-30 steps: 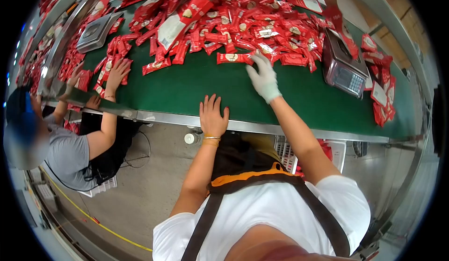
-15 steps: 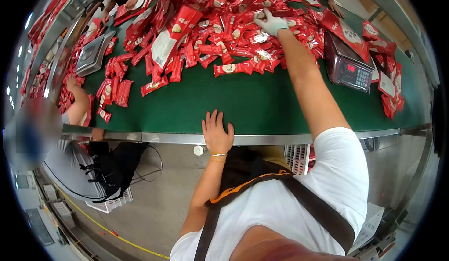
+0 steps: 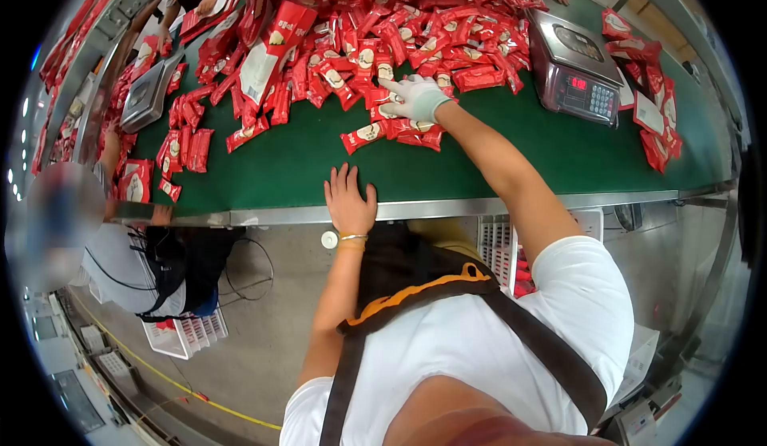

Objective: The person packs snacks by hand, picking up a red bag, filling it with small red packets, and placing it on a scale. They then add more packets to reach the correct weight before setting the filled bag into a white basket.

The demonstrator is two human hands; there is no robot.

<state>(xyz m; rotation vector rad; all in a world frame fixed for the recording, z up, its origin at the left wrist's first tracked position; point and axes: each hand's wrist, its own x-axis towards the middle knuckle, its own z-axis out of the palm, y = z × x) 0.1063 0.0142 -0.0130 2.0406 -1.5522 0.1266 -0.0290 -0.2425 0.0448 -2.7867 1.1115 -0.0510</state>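
My left hand [image 3: 350, 201] lies flat with fingers spread on the near edge of the green tabletop [image 3: 288, 170], holding nothing. Over the near side of the pile, my right hand [image 3: 418, 99] in a pale glove has its fingers stretched out to the left. It rests on small red packets, apparently touching them. Just below it lie several more red packets [image 3: 369, 132]. Beyond spreads a large heap of the same red packets [image 3: 431, 35], and a larger red-and-white bag [image 3: 268, 67] leans on its left side.
A digital scale [image 3: 571, 71] with a lit red display stands at right, beside red bags [image 3: 655, 122]. Another scale [image 3: 149, 95] stands at left. Co-workers' hands [image 3: 209, 3] show at the far side. Crates [image 3: 497, 242] sit under the table's metal edge [image 3: 447, 208].
My right hand has come nearer and to the left, with packets now pulled out toward me. The red bag is gone from the right scale. My left hand stays on the edge.
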